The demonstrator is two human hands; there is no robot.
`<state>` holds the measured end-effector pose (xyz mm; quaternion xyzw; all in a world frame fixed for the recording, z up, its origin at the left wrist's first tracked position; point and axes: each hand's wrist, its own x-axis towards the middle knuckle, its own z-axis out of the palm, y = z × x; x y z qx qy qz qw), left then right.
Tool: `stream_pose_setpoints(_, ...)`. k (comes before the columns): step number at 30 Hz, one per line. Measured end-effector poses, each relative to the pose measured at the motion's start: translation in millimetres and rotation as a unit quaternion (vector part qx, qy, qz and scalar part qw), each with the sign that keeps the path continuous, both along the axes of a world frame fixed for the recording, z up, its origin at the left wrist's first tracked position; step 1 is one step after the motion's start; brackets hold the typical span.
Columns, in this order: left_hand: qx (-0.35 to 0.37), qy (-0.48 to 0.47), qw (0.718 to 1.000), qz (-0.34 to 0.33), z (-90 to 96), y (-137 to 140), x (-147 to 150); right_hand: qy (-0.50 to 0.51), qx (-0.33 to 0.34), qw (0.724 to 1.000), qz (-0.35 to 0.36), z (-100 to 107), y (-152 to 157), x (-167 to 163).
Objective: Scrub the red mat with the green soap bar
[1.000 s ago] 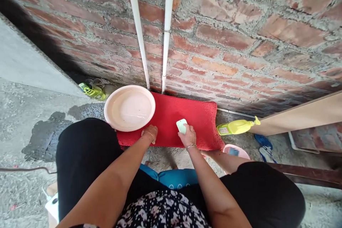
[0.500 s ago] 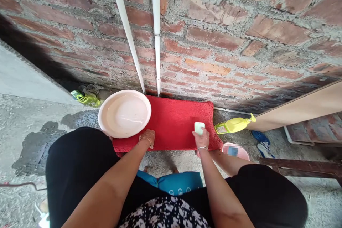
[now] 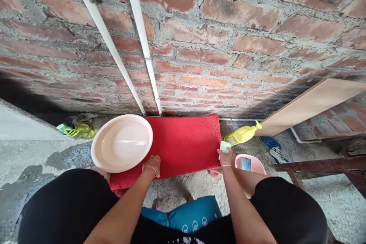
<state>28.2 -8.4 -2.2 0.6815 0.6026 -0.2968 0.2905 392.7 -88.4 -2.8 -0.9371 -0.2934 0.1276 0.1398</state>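
Note:
A red textured mat (image 3: 183, 141) lies long and flat in front of me, its front edge hanging over. My left hand (image 3: 152, 165) is closed at the mat's front edge, beside the basin, and appears to grip the fabric; the fingertips are hidden. My right hand (image 3: 227, 157) is wrapped round a pale green rounded block (image 3: 225, 146), like a bar of soap or a small brush, at the mat's right end. A pale pink basin (image 3: 97, 143) of water stands on the mat's left part.
A yellow pump bottle (image 3: 243, 134) lies tilted past the mat's right end. Below it, a pink tub (image 3: 259, 166) holds a phone (image 3: 246, 164). A yellow-green bottle (image 3: 81, 131) is left of the basin. Two white pipes (image 3: 144, 45) run down the brick wall (image 3: 206, 53).
My right hand has moved with the pale green block from the mat's surface to its right edge. My left hand stays beside the basin. The view has shifted.

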Motion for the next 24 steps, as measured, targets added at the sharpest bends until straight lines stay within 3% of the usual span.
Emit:
stream_pose_setpoints(4, 0.007, -0.005, 1.0, -0.015, -3.3, -1.1, -2.7, 0.033, 0.037, 0.995, 0.084, 3.2, 30.0, -44.4)
stream_pose_setpoints(7, 0.006, 0.002, 1.0, -0.015, -4.4, -1.5, -2.5, 0.028, -0.009, 0.988, 0.155, 2.2, 54.2, -74.4)
stream_pose_setpoints(11, -0.001, 0.011, 1.0, -0.007, -3.1, -1.0, -0.5, 0.014, -0.045, 0.98, 0.191, 2.7, 54.2, -58.6)
stream_pose_setpoints(13, -0.006, 0.011, 1.0, -0.011, -2.8, -0.7, -0.3, 0.021, -0.049, 0.991, 0.124, 5.2, 41.0, -30.7)
stream_pose_setpoints(16, -0.005, 0.006, 1.0, -0.018, -5.0, -0.9, -1.6, 0.042, -0.077, 0.994, -0.062, 9.0, 18.9, 5.3)
stream_pose_setpoints(18, 0.005, 0.003, 1.0, -0.02, -7.8, -1.2, -2.5, 0.044, -0.076, 0.99, -0.108, 9.1, 11.9, 7.0)
stream_pose_setpoints(19, 0.009, 0.003, 1.0, -0.021, -9.2, -1.3, -2.8, 0.042, -0.059, 0.994, -0.086, 8.2, 12.2, -1.1)
stream_pose_setpoints(21, 0.011, 0.006, 1.0, -0.019, -10.6, -1.0, -2.5, 0.047, -0.009, 0.998, 0.027, 4.7, 19.1, -32.2)
stream_pose_setpoints(24, 0.0, 0.008, 1.0, -0.012, -8.5, 0.6, -1.3, 0.063, 0.014, 0.975, 0.214, -0.8, 34.6, -89.7)
